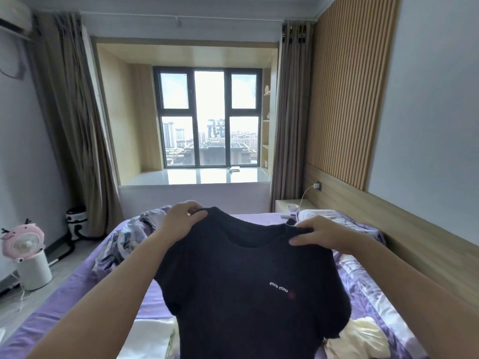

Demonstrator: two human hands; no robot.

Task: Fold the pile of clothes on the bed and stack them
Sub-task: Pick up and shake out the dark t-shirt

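The bed (85, 288) is covered with a purple sheet, and it fills the lower part of the view. A crumpled quilt (121, 242) with a purple and grey pattern is seen on the far left part of the bed. A pillow (334, 216) with a light pattern is laid at the far right, near the headboard. A white garment (150, 338) is placed flat on the near left of the sheet. A pale yellow garment (363, 338) is left in a loose heap on the near right.
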